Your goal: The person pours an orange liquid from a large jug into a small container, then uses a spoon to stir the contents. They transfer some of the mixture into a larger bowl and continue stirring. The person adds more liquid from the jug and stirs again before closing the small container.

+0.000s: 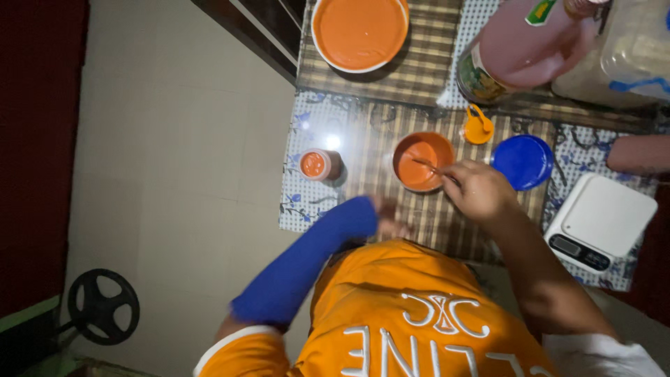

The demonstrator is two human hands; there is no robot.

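1. Bowl point(423, 162), small and brown-rimmed, sits on the striped mat point(377, 139) near the middle of the table, partly filled with an orange paste.
2. Stick point(427, 166), thin and pale, lies slanted into the bowl with its far end in the paste; it is too slim to tell whether it is a spoon or a rod.
3. Right hand point(480, 190) is at the bowl's right rim, fingers curled together and pinching the near end of the stick, with the bare forearm running back towards the body.
4. Left hand point(389, 220), at the end of a blue sleeve, is at the near table edge just short of the bowl and not touching it. It is blurred, so I cannot tell whether its fingers are spread or closed.
5. Step in hand, as I judge it: stirring or scraping the paste in the bowl with the stick.
6. Further stirring calls for a steady bowl, since no hand holds it, and for short strokes that keep the paste off the mat.
7. Just right of the bowl lies a blue lid point(523, 161), and behind it stands a small orange cap point(478, 128).
8. Left of the bowl, well apart, stands a small jar point(315, 165) showing orange inside.
9. Further back are a wide white dish point(360, 31) full of the same orange, a pink jug point(523, 45) and a clear tub point(631, 56).
10. White scale point(600, 222) sits at the right corner, beside the right forearm
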